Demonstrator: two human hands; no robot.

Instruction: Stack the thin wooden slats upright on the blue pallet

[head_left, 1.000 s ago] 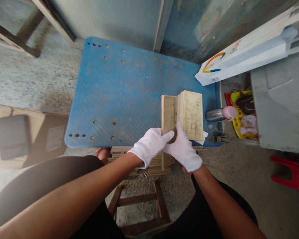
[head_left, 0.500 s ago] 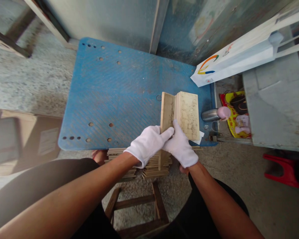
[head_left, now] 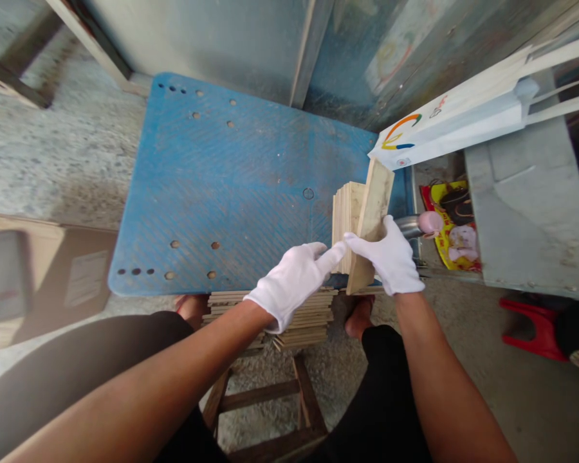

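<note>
Both my hands wear white gloves. My right hand grips a thin pale wooden board, held tilted on edge over the right end of the blue table. Just left of it a bundle of several similar boards stands on edge on the table. My left hand has its fingers stretched toward the foot of that bundle and touches it. Below the table's near edge, a stack of flat boards rests on a wooden stool.
A white paper bag leans at the table's right corner. Beside the table stand a metal flask with a pink cap and a yellow bag. A grey cabinet stands right, a red stool on the floor, cardboard left.
My right hand has pulled one board off the bundle and swung it right, tilted. The bundle, earlier fanned open, now stands closed. My left hand stays at its foot.
</note>
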